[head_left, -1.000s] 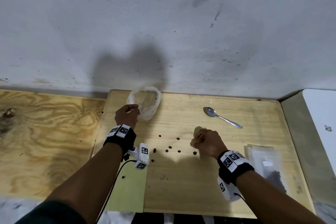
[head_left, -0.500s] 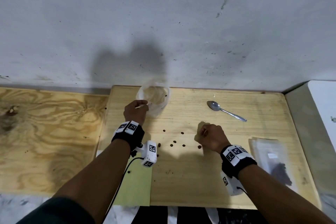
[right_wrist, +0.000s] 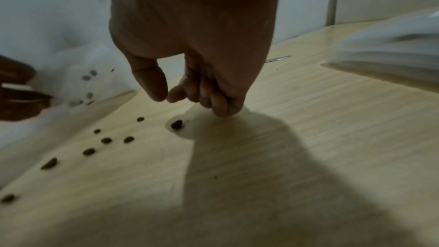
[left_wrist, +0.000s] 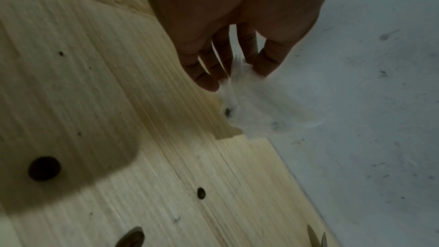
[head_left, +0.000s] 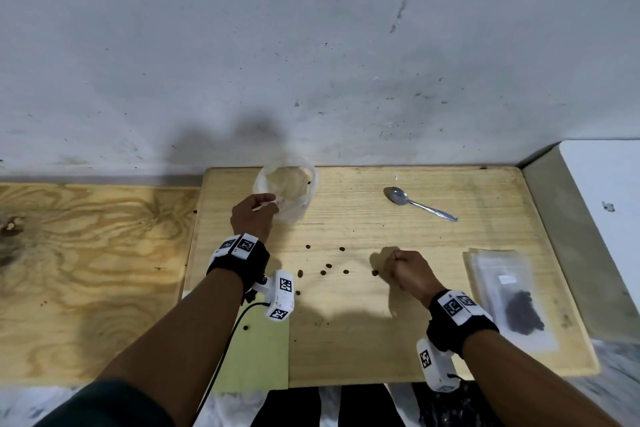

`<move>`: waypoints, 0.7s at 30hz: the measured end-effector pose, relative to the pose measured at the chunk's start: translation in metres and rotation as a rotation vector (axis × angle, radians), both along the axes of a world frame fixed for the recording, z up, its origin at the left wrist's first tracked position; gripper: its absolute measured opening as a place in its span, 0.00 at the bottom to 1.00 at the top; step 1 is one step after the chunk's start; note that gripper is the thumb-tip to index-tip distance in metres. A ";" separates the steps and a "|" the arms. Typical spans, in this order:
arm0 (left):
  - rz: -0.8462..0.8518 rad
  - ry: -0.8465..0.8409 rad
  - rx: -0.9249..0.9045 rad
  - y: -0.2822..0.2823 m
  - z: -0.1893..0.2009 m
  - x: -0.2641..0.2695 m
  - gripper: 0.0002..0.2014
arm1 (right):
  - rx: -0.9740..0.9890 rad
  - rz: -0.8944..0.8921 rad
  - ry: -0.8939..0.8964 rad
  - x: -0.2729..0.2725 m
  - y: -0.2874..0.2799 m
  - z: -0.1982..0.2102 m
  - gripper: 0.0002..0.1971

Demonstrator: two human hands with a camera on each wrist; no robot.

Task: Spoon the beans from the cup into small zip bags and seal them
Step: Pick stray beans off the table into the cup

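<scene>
Pale wooden board [head_left: 433, 305] against a grey wall: your left hand [head_left: 254, 215] pinches the rim of a clear, thin plastic cup [head_left: 294, 184] at the far edge. Your right hand [head_left: 408, 272] hovers curled, thumb meeting forefinger, beside scattered brown beans [head_left: 325, 269]; whether it holds one is hidden.

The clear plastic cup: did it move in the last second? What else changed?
The left hand, gripping the clear plastic cup by its rim, shifted it slightly to the right. The right hand stayed curled beside the loose brown beans; the metal spoon and filled clear zip bag did not move.
</scene>
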State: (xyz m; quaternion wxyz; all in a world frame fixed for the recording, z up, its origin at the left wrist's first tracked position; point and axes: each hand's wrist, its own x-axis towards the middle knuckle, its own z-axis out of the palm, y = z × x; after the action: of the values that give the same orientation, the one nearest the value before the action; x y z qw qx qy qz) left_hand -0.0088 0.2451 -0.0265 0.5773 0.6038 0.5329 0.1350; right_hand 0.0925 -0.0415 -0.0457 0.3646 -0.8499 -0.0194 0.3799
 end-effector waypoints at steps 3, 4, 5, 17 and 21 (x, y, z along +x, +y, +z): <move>0.004 0.010 0.007 0.003 0.001 0.001 0.10 | -0.016 0.126 -0.172 -0.011 0.000 -0.004 0.11; 0.004 0.013 0.012 0.004 0.001 0.000 0.10 | -0.001 0.146 -0.204 -0.014 0.000 -0.006 0.08; 0.003 0.014 0.017 0.005 0.000 0.000 0.10 | 0.014 0.160 -0.214 -0.016 -0.001 -0.008 0.06; 0.020 0.020 -0.007 0.008 -0.006 -0.001 0.09 | 0.081 0.292 -0.162 -0.016 -0.004 -0.028 0.14; 0.028 0.016 0.002 0.008 -0.004 0.000 0.10 | 0.186 0.108 -0.109 -0.014 0.002 -0.014 0.11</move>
State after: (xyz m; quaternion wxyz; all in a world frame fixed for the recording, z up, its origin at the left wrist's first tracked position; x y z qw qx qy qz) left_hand -0.0090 0.2535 -0.0300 0.5705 0.5977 0.5459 0.1388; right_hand 0.0780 -0.0391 -0.0593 0.4195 -0.8295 -0.1201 0.3485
